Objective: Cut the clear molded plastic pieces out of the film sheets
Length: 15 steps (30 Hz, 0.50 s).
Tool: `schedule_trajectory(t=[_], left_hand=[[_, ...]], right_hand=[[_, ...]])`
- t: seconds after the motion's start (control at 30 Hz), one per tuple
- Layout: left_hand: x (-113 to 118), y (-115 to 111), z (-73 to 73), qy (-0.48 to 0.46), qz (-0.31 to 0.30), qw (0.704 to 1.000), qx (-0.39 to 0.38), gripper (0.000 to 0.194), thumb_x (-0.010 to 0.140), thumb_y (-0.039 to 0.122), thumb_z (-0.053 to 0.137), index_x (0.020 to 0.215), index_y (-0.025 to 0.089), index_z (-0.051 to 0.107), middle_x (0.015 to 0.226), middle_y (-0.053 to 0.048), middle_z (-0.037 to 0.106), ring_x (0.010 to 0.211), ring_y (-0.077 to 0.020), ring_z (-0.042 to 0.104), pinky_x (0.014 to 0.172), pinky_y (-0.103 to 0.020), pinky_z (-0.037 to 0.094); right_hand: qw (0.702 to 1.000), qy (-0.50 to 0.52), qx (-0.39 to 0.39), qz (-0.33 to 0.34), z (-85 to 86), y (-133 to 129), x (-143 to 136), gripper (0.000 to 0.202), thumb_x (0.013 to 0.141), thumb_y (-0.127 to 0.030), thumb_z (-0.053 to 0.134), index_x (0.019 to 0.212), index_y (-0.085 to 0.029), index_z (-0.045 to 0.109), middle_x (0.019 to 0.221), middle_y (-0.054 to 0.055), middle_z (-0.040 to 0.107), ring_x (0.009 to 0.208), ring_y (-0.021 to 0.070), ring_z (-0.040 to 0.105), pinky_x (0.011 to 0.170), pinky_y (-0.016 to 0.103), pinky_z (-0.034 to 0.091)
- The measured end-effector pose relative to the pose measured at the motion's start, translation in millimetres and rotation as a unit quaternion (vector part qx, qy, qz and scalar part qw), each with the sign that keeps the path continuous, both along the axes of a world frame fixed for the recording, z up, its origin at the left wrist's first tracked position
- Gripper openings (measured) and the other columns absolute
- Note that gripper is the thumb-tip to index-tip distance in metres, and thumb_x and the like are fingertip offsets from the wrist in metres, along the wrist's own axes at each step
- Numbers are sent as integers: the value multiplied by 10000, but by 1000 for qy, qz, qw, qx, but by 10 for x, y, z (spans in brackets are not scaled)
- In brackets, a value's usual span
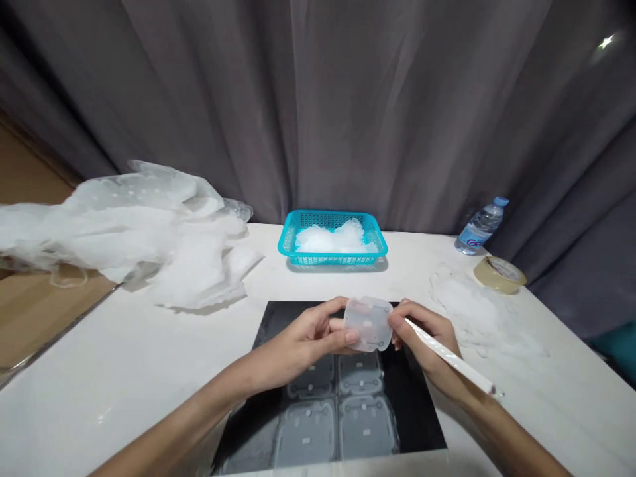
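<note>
Translucent piece: a thin, rounded-corner sheet (pixel 368 323), held up just below and right of the frame's centre, above the black mat (pixel 415 424).
Left hand: thumb on the near face of the piece and fingers behind it, the left hand (pixel 318 331) pinching its left edge.
Right hand: thumb and fingers closed narrowly at the piece's right edge, the right hand (pixel 422 331) also holding a slim white tool (pixel 454 361) that slants toward the lower right.
Mat: bottom centre, partly under the hands, with four similar clear pieces (pixel 365 430) visible in two rows.
Basket: turquoise, perforated basket (pixel 332 260), beyond the mat at the centre, holding a heap of whitish translucent pieces (pixel 330 238).
Left side: a large loose pile of white sheets (pixel 173 232), partly over an open cardboard box (pixel 54 311) at the left edge.
Right side: a blue-capped water bottle (pixel 481 228), a tape roll (pixel 499 274) near it, and thin clear scraps (pixel 472 311) in front.
Surface: white tabletop (pixel 163 371).
Backdrop: grey curtain (pixel 342 106) across the top of the frame.
</note>
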<state>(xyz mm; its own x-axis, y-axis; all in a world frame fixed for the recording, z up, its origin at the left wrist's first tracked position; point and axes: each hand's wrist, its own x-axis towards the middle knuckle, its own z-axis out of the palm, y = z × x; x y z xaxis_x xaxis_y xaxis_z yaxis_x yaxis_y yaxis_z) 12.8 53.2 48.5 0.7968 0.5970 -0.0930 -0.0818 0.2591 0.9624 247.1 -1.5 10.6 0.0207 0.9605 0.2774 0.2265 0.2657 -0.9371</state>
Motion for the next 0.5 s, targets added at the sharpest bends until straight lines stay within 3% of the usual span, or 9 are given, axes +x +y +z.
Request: schedule_trajectory(t=[0.27,0.4,0.5], left_hand=[[-64,28,-114,25,-84,996,-8,377,994,297,736,1350,220,638,1223,-83,778,1169,-239,744,1119,-438,531],[-3,-11,-140,52,-38,998,22,319,1053,434,617,1239,176,641,1116,-118,776,1071,-295,788,803,-359,674],[23,-44,-131,68,-8,996,62,370,1073,501,539,1200,169,643,1042,-108,765,967,-298,812,658,-319,673]], right_hand=[[1000,13,-3,21,14,-16,-29,306,1029,-424,619,815,-218,695,743,-14,581,643,142,560,598,257,433],[999,11,6,29,-19,-8,-37,340,1047,-422,588,802,-211,692,736,-5,576,662,155,562,609,269,443],[999,14,17,34,-71,0,-39,334,1053,-425,578,836,-211,713,746,5,583,671,164,569,614,281,455]])
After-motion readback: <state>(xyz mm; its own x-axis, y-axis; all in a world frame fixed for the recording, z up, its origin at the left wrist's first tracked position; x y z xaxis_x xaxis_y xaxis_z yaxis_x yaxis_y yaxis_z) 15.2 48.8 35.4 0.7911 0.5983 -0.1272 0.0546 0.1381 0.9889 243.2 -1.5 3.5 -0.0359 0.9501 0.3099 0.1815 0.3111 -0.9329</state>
